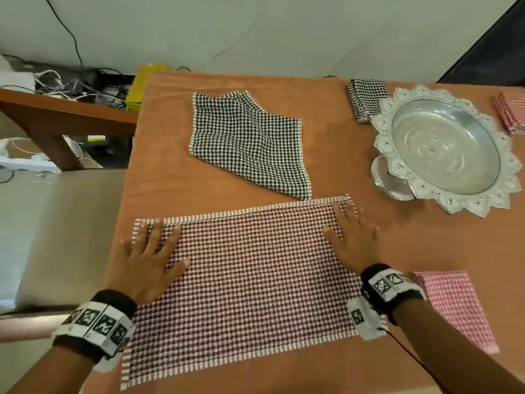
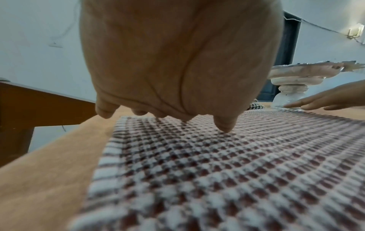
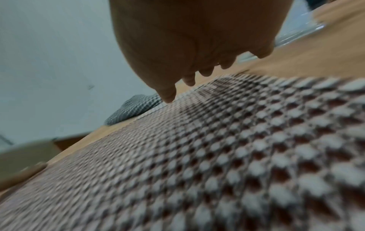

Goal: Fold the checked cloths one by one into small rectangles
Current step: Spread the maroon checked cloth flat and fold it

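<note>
A brown-and-white checked cloth (image 1: 250,277) lies flat as a wide rectangle on the orange table near me. My left hand (image 1: 150,257) rests flat on its far left corner, fingers spread and straight. My right hand (image 1: 350,237) lies flat on its far right corner, fingers straight. The wrist views show the same cloth (image 2: 217,171) (image 3: 217,156) under each palm, with the left hand (image 2: 164,87) and the right hand (image 3: 187,54) spread just above the weave. A black-and-white checked cloth (image 1: 250,143) lies loose and rumpled beyond it.
A silver pedestal bowl (image 1: 443,152) stands at the right. A folded black checked cloth (image 1: 366,99) lies behind it, folded red ones (image 1: 511,112) at the far right. A pink checked cloth (image 1: 454,305) lies by my right wrist. The table's left edge (image 1: 127,194) is close.
</note>
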